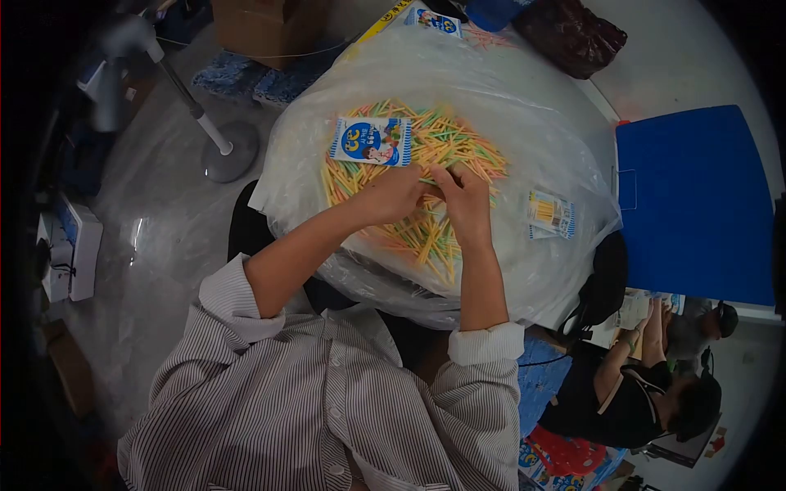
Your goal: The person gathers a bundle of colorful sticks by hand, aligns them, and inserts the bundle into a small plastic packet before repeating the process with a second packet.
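Observation:
A heap of thin pastel candy sticks [442, 237], yellow, pink, orange and green, lies on a large clear plastic sheet [311, 155] spread in front of me. My left hand [399, 193] and my right hand [465, 196] meet over the middle of the heap. Their fingers are bent and pinched close together; bits of candy stick show around the fingertips, and the grip itself is partly hidden. Just beyond my left hand, a blue-and-white printed packet [371, 141] rests on the sticks. Right of the heap, a small packet with sticks visible inside [551, 214] lies on the sheet.
A blue panel [696, 200] stands to the right. At the back are a dark plastic bag [571, 37] and another printed packet [434, 22]. A stand with a round base [230, 152] is on the floor at left. Another person [630, 385] works at lower right.

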A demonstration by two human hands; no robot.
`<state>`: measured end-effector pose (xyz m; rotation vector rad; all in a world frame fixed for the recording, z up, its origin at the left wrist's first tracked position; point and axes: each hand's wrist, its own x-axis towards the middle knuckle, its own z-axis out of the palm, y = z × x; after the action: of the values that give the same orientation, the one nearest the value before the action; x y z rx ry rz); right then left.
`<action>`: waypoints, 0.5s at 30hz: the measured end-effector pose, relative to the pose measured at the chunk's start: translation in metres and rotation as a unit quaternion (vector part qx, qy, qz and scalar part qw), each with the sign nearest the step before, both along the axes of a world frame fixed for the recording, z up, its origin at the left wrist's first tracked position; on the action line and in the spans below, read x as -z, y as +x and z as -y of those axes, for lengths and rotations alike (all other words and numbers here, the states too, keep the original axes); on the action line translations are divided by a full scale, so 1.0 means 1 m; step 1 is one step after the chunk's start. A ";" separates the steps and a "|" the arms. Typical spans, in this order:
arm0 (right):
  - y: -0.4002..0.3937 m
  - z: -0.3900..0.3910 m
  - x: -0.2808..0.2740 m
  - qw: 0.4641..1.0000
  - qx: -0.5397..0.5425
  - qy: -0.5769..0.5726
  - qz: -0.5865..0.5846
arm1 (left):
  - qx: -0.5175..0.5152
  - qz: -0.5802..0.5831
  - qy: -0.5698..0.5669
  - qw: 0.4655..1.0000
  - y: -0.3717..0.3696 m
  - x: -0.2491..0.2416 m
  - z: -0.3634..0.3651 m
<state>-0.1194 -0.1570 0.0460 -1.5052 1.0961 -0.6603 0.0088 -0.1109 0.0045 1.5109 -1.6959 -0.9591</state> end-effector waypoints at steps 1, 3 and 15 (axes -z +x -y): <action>-0.001 0.003 0.003 0.991 -0.035 -0.067 -0.114 | 0.003 -0.095 0.058 0.994 0.002 -0.001 0.001; 0.001 0.000 0.005 0.991 0.005 -0.117 -0.059 | 0.008 -0.187 0.114 0.976 0.003 -0.008 0.001; 0.000 0.009 -0.002 0.991 -0.112 0.064 0.041 | 0.046 -0.595 0.322 0.735 0.009 -0.010 0.000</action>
<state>-0.1193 -0.1660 0.0483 -1.4518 0.8736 -0.4828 0.0175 -0.1105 0.0147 0.7090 -0.4702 -2.0937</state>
